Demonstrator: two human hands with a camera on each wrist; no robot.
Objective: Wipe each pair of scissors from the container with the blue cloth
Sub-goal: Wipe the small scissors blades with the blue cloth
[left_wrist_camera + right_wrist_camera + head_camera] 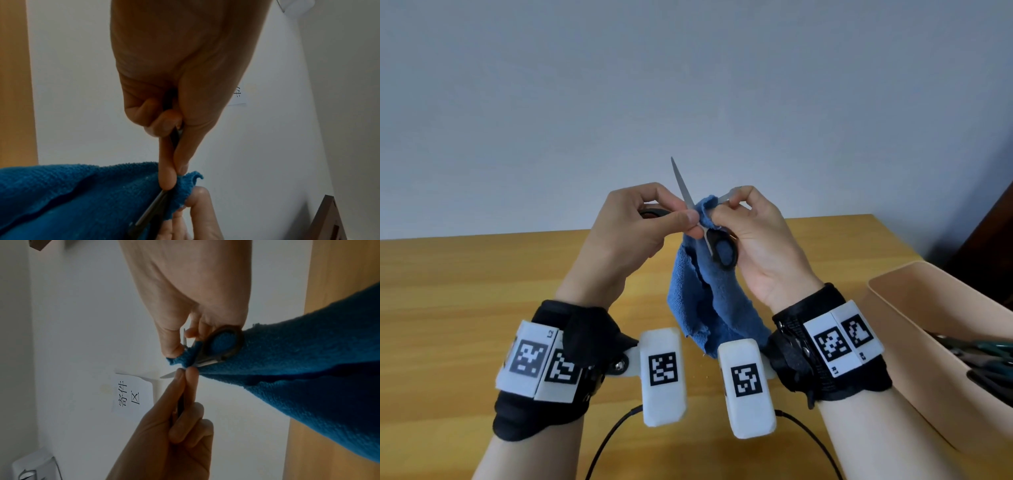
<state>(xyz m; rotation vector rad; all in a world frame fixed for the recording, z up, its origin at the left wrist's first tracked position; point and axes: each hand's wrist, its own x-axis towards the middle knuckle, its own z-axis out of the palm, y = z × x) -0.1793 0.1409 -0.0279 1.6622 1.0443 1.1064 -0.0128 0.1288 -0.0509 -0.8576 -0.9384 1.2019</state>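
Observation:
A pair of black-handled scissors (717,240) is held spread open above the table, one blade pointing up and the other toward the right. My left hand (690,219) grips one handle and pinches the scissors near the pivot with thumb and forefinger (167,177). My right hand (722,209) pinches the blue cloth (705,301) around the right-pointing blade, whose tip sticks out past the fingers. The rest of the cloth (308,369) hangs down behind the free handle loop (237,344). The beige container (928,308) stands at the right.
Several more scissors (983,356) lie inside the container, partly cut off by the frame edge. The wooden table (465,291) runs under both hands to a pale wall. A dark wooden piece of furniture (993,233) stands at the far right. Cables (606,442) trail near my forearms.

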